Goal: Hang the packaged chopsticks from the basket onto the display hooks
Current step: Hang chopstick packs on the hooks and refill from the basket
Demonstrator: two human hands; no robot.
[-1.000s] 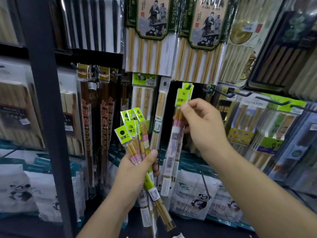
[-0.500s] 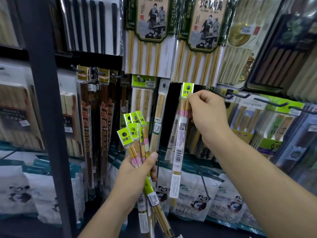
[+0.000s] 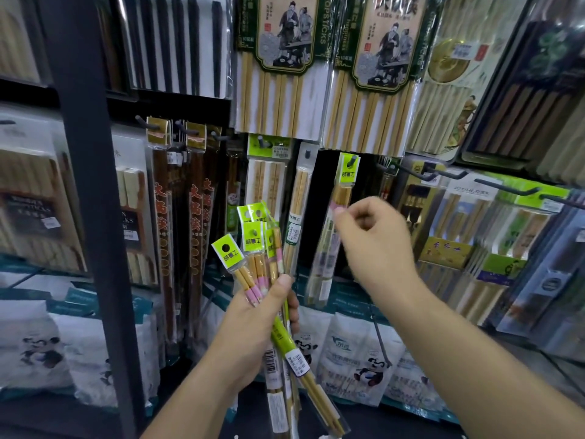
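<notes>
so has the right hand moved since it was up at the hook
Yes. The right hand has dropped: it was level with the hook carrying the green-headed pack, and is now below it, slightly to the right.

The fanned packs (image 3: 253, 245) have lime-green header cards with a black dot and dark characters, tan sticks banded in pink, and white barcode labels; the hung pack (image 3: 347, 172) has the same lime-green header and tan sticks, and what looks like a pink band, though blur smears it; the large packs (image 3: 285, 36) show dark green borders round a cream panel with ink-drawn figures, and pale bamboo sticks on white; the black chopsticks (image 3: 177, 42) sit on white card; the long dark-brown packs (image 3: 196, 204) bear red-orange characters under gold tops; the bags (image 3: 357, 359) are white, printed with black-and-white pandas; the upright post (image 3: 85, 185) is black.
</notes>
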